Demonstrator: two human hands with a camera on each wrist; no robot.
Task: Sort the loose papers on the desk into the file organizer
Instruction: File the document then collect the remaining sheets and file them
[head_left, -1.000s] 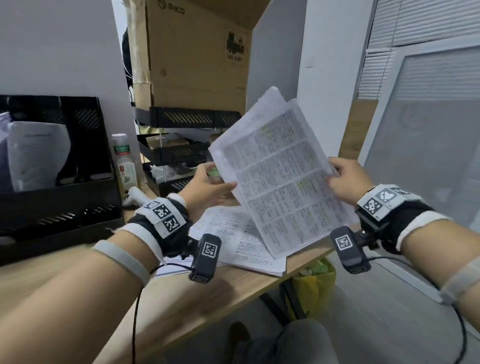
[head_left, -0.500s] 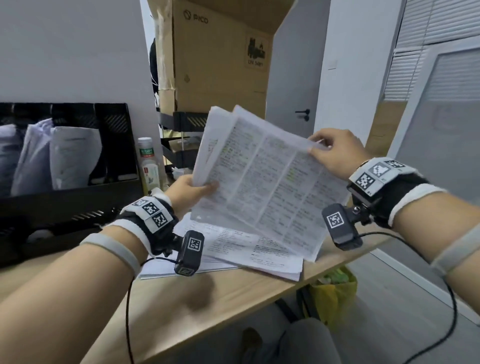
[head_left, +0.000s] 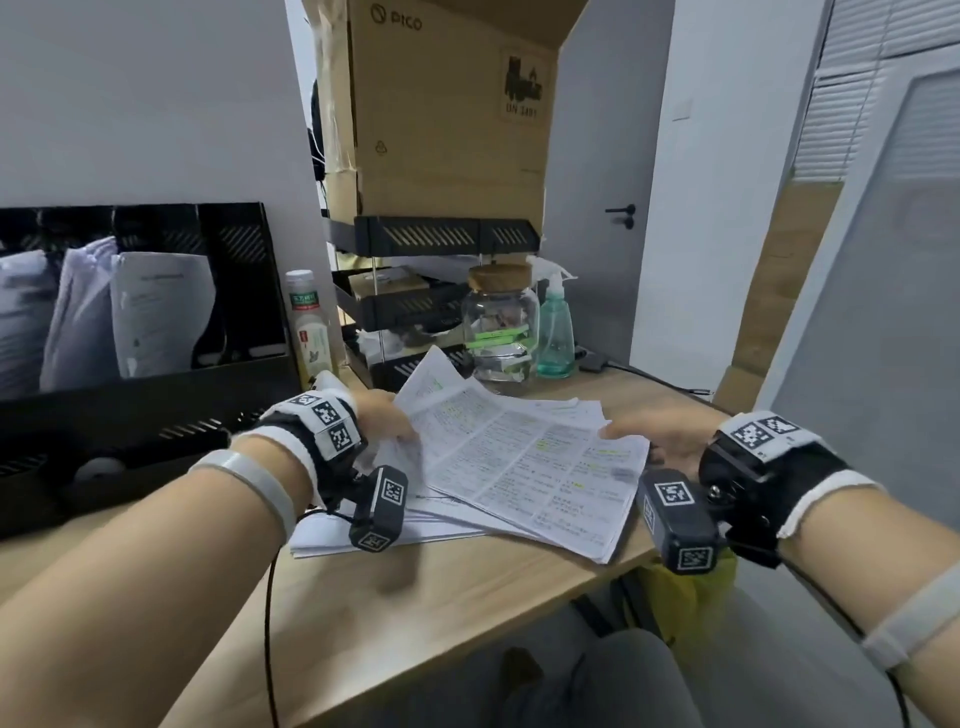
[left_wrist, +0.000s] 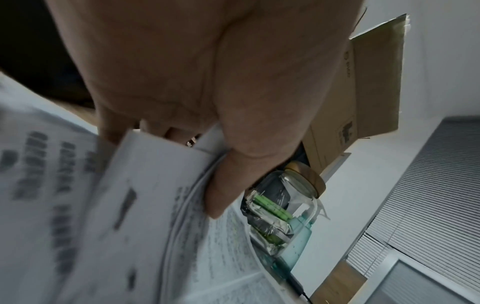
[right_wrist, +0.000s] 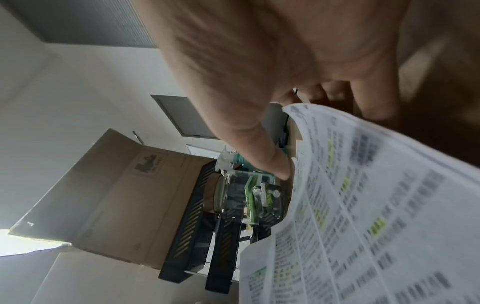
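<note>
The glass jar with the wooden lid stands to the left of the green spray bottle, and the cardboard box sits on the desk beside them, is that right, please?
Not quite: the cardboard box sits on top of the black tray rack, not on the desk, as the head view shows. The glass jar does stand left of the green spray bottle.

"PICO" and "UN 3481" on cardboard box (head_left: 447, 130)

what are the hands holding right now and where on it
A sheaf of printed papers: the left hand grips its left edge, thumb on top, and the right hand pinches its right edge.
</note>
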